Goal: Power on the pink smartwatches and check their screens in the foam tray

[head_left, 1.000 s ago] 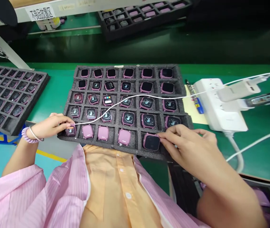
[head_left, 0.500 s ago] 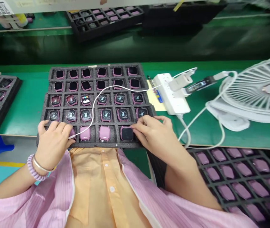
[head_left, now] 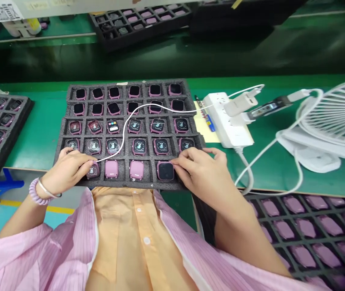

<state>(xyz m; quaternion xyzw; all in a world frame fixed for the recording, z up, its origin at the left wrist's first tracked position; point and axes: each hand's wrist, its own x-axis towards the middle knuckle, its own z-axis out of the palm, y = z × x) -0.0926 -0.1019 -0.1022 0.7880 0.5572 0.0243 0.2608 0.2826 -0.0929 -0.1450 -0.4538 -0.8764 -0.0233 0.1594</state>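
A dark foam tray [head_left: 148,184] holds rows of pink-cased smartwatches, some with lit dials and some with dark screens. Closed over the front-left corner, my left hand [head_left: 69,167] pinches the end of a white charging cable [head_left: 126,123]. Just below its fingertips lies a watch with a lit dial [head_left: 93,170]. My right hand [head_left: 204,173] grips the right side of a dark-screened smartwatch [head_left: 165,171] in the front row, its thumb and finger at the edge. Between the hands, two pink watches [head_left: 111,169] lie face down in their cells.
Right of the tray stand a white power strip [head_left: 228,131] with a charger [head_left: 240,104], a small dark meter [head_left: 269,108] and a white fan [head_left: 336,121]. Another watch tray [head_left: 21,115] is at the left. A lower tray of pink watches [head_left: 306,228] sits at the lower right.
My left hand has drawn back from the corner watch, uncovering its lit dial, and the cable end has lifted with it. My right hand stays at the same watch. The view has shifted slightly.
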